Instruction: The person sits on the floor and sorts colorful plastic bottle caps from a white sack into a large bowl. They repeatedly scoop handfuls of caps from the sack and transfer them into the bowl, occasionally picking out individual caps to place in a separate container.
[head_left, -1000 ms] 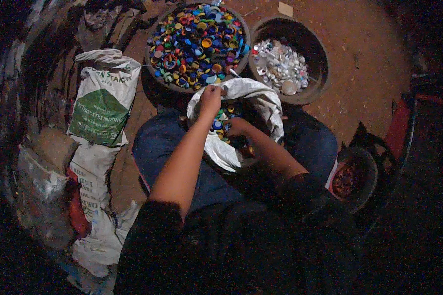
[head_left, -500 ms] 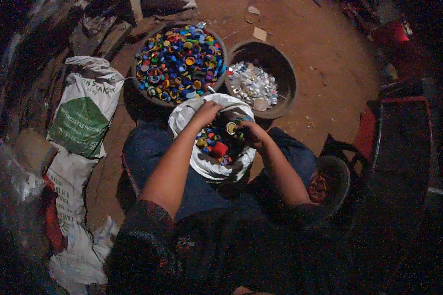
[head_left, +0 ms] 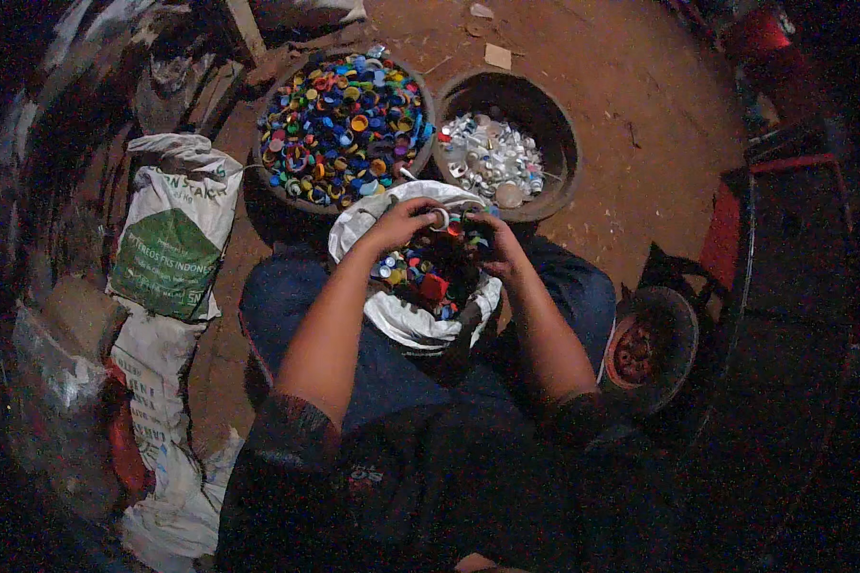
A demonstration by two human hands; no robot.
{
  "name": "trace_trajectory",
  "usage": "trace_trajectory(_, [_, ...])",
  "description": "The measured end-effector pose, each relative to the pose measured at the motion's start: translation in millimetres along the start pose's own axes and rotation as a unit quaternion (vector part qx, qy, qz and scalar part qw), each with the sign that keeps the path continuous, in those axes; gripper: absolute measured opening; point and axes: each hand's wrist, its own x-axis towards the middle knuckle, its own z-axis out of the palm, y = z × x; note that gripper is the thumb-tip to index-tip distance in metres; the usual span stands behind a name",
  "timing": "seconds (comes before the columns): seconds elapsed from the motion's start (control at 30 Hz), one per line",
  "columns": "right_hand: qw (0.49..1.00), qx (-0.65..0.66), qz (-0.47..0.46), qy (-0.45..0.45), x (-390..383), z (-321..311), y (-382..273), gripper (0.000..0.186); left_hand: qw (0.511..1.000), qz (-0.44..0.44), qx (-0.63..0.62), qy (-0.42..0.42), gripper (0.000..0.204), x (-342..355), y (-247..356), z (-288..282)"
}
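Observation:
A white woven sack (head_left: 416, 329) stands open between my legs, with mixed coloured bottle caps (head_left: 401, 267) inside. My left hand (head_left: 406, 222) is over the sack's far left part, fingers closed at a white ring-shaped cap (head_left: 440, 219). My right hand (head_left: 495, 239) is at the right of the opening, fingers curled beside small red and green caps (head_left: 457, 228); what exactly it grips is too small to make out.
Beyond the sack stand a tub of coloured caps (head_left: 344, 129) and a tub of white caps (head_left: 497, 162). Filled sacks (head_left: 172, 267) lie at left. A round container (head_left: 650, 349) and a dark, red-edged object (head_left: 784, 267) are at right.
My right hand has risen from inside the sack to its upper right. The white ring, earlier at my right fingertips, is now at my left fingertips. The camera view has shifted.

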Motion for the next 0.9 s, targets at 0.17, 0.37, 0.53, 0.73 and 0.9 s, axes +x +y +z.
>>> trace_trajectory(0.17, [0.999, 0.012, 0.003, 0.032, 15.0, -5.6, -1.5, 0.030, 0.995, 0.078, -0.053, 0.015, 0.025, 5.9, -34.5, -11.4])
trace_trajectory(0.37, [0.995, -0.076, 0.054, -0.031, 29.8, -17.6, 1.5, 0.047, 0.947, -0.165, -0.264, 0.075, 0.030, 2.9, -18.3, -5.1])
trace_trajectory(0.53, [0.994, -0.063, 0.050, -0.081, 51.9, -34.8, 15.0, 0.043, 0.973, -0.125, -0.173, 0.092, 0.031, 1.4, -1.5, -3.3])
trace_trajectory(0.73, [0.966, -0.188, -0.003, -0.180, 54.5, -25.5, 20.8, 0.037, 0.983, -0.112, -0.126, 0.071, 0.030, 3.2, -4.6, -8.7])
trace_trajectory(0.9, [0.879, -0.356, -0.202, -0.246, 38.6, 3.7, 2.1, 0.035, 0.984, -0.096, -0.081, 0.124, 0.031, 6.6, -15.4, -12.7])
